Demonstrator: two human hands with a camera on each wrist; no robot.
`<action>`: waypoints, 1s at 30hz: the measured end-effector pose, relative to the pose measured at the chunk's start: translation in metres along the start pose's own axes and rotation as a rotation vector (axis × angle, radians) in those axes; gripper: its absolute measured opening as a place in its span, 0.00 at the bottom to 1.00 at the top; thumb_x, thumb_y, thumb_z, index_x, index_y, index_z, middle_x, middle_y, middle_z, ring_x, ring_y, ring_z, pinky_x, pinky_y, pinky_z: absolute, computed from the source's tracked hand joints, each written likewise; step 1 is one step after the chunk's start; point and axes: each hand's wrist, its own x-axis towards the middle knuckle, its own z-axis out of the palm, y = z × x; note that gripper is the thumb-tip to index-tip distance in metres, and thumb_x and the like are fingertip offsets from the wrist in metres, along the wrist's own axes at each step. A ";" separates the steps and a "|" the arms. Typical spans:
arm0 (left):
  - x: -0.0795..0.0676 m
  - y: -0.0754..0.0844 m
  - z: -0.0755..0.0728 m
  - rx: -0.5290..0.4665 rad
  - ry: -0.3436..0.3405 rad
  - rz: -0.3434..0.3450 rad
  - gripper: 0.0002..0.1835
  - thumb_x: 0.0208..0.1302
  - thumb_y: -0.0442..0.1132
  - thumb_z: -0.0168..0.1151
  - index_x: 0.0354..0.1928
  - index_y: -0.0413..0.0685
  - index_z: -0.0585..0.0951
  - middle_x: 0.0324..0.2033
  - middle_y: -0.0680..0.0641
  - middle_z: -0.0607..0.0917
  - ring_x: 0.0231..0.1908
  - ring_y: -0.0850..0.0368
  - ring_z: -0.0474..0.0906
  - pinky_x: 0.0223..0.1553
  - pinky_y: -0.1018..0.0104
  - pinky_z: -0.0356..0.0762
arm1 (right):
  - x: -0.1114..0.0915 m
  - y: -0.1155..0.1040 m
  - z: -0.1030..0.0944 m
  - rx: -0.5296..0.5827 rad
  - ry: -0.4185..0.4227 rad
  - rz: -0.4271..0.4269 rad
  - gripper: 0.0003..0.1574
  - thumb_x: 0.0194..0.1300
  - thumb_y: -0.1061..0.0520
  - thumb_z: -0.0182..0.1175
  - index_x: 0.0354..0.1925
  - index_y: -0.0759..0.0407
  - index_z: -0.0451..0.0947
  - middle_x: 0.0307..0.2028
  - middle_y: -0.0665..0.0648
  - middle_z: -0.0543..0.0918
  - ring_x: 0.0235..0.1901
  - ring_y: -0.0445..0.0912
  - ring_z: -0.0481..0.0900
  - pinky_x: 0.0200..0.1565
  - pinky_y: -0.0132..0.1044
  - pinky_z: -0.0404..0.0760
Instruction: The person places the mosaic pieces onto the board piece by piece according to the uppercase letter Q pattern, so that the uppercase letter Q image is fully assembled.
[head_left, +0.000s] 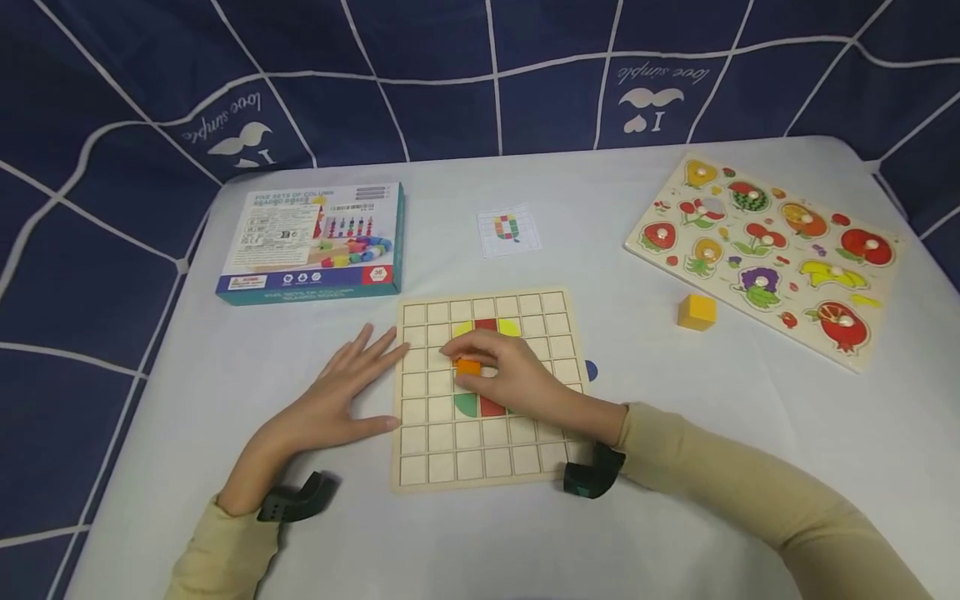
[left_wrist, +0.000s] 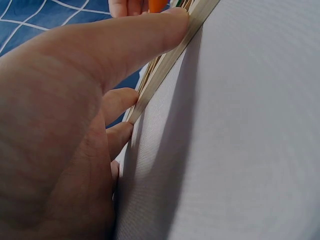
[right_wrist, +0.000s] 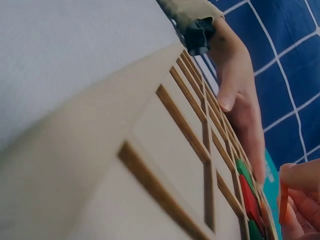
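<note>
A wooden grid board (head_left: 468, 475) lies flat on the white table, with several coloured pieces in its middle cells. Between thumb and fingers, my right hand (head_left: 525, 383) pinches an orange square tile (head_left: 468, 367) over the board; the right wrist view shows this tile (right_wrist: 283, 204) edge-on. Green quarter-round (head_left: 466, 406) and red square (head_left: 491, 407) pieces lie just nearer than that hand; yellow (head_left: 510, 327) and red (head_left: 486, 324) ones lie beyond it. The hand hides other cells. With fingers spread, my left hand (head_left: 330, 408) touches the board's left edge.
A small card with a coloured pattern (head_left: 508, 229) lies beyond the board. At the back left is a bead-set box (head_left: 285, 237); a fruit peg puzzle (head_left: 765, 258) lies at the right. Nearby are a yellow cube (head_left: 697, 312) and a blue piece (head_left: 592, 370) by the board's right edge.
</note>
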 end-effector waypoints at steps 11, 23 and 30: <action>0.001 0.002 -0.001 0.001 0.006 -0.001 0.51 0.47 0.53 0.73 0.72 0.56 0.58 0.72 0.49 0.49 0.69 0.48 0.28 0.64 0.44 0.31 | 0.000 0.001 -0.001 -0.181 -0.039 -0.045 0.21 0.53 0.65 0.69 0.47 0.57 0.79 0.45 0.45 0.80 0.47 0.36 0.75 0.50 0.28 0.72; 0.000 0.004 -0.002 -0.006 0.004 -0.009 0.51 0.46 0.52 0.74 0.71 0.55 0.58 0.72 0.47 0.49 0.69 0.47 0.28 0.65 0.45 0.30 | -0.005 0.000 -0.005 -0.298 -0.020 -0.025 0.18 0.52 0.65 0.70 0.43 0.56 0.82 0.44 0.48 0.81 0.45 0.39 0.76 0.47 0.29 0.74; 0.000 0.002 0.000 -0.002 0.003 -0.001 0.51 0.47 0.53 0.73 0.72 0.56 0.58 0.72 0.48 0.49 0.69 0.48 0.28 0.65 0.45 0.30 | -0.007 -0.004 -0.006 -0.343 -0.039 -0.026 0.17 0.54 0.63 0.69 0.44 0.54 0.82 0.44 0.46 0.81 0.48 0.38 0.74 0.50 0.30 0.72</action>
